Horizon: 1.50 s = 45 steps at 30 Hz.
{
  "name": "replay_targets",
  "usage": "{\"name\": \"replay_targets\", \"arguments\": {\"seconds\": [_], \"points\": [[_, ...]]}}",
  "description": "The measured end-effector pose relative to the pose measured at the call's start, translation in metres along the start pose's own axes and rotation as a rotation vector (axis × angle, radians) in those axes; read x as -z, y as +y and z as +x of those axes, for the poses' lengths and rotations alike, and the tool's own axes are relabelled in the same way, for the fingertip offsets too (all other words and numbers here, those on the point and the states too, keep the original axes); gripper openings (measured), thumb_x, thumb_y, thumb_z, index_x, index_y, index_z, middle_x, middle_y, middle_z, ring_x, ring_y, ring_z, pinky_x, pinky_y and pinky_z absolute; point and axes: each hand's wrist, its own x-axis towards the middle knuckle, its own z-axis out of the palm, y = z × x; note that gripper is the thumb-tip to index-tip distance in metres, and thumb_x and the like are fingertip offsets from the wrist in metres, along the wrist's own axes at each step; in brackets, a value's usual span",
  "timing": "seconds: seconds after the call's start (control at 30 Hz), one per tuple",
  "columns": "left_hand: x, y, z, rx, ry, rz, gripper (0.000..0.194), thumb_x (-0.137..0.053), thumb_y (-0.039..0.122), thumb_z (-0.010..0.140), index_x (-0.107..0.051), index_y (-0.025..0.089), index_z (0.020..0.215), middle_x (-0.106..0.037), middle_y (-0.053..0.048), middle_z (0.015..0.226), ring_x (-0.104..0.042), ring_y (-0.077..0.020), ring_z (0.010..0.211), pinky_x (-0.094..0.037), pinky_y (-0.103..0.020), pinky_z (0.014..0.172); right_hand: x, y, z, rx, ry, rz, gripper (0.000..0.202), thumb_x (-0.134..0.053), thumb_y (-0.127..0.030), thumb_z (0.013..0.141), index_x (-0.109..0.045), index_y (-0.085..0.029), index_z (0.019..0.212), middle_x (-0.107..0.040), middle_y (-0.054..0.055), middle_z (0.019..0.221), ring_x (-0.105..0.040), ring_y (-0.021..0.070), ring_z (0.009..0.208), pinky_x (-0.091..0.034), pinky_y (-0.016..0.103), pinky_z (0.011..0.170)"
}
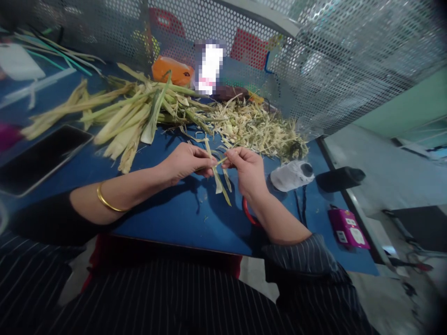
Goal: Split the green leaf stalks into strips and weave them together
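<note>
Pale green-yellow strips of dried leaf [218,180], like corn husk, cross between my two hands above the blue table. My left hand [190,162] pinches them with thumb and fingers where they cross. Close by on the right, my right hand [246,170] pinches the end of a thin strip, its fingertips a short way from the left ones. Loose strip ends hang below the fingers. Beyond my hands lies a bundle of long husk leaves [129,109], and right of it a heap of shredded husk scraps [254,123].
A white thread spool [291,176] and a black spool [340,178] lie at right, near a magenta box [348,228]. A red-handled tool [249,213] is partly under my right wrist. At left lies a dark tablet-like device [44,160]. A perforated metal screen [244,51] borders the back.
</note>
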Motion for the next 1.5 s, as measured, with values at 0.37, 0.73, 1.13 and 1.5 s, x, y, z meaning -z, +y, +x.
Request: {"name": "replay_targets", "arguments": {"seconds": [0.37,0.73,1.13,1.5], "points": [[0.011,0.007,0.009,0.119,-0.130,-0.429,0.015,-0.078,0.026,0.069,-0.067,0.016,0.070,-0.057,0.001,0.056,-0.051,-0.0079,0.049,-0.045,-0.021,0.051,0.007,-0.007,0.005,0.024,-0.177,-0.069,0.034,-0.063,-0.055,0.081,-0.066,-0.022,0.087,-0.071,0.002,0.082,-0.066,0.0144,0.077,-0.051,0.030,0.075],[0.013,0.003,0.007,0.105,-0.205,-0.293,0.024,-0.079,0.036,0.068,-0.070,0.017,0.080,-0.063,-0.001,0.066,-0.052,-0.0092,0.052,-0.039,-0.023,0.049,0.003,-0.015,-0.009,0.272,-0.253,-0.470,0.023,-0.060,-0.031,0.084,-0.058,-0.019,0.064,-0.059,-0.003,0.060,-0.046,0.0102,0.057,-0.037,0.026,0.059],[0.007,0.003,0.008,-0.023,0.014,-0.042,0.020,-0.079,0.029,0.063,-0.067,0.013,0.066,-0.064,-0.002,0.060,-0.051,-0.0090,0.052,-0.037,-0.023,0.051,0.006,-0.014,-0.008,0.526,-0.265,-0.727,0.024,-0.057,-0.022,0.086,-0.052,-0.020,0.063,-0.052,-0.003,0.062,-0.044,0.0107,0.058,-0.033,0.025,0.060],[0.012,0.004,0.009,0.020,-0.106,-0.139,0.029,-0.076,0.041,0.072,-0.068,0.014,0.076,-0.066,-0.003,0.068,-0.058,-0.0097,0.052,-0.047,-0.023,0.053,0.010,-0.002,0.001,0.441,-0.259,-0.659,0.018,-0.052,-0.023,0.088,-0.060,-0.020,0.073,-0.061,0.000,0.069,-0.053,0.0129,0.067,-0.038,0.024,0.065]]}}
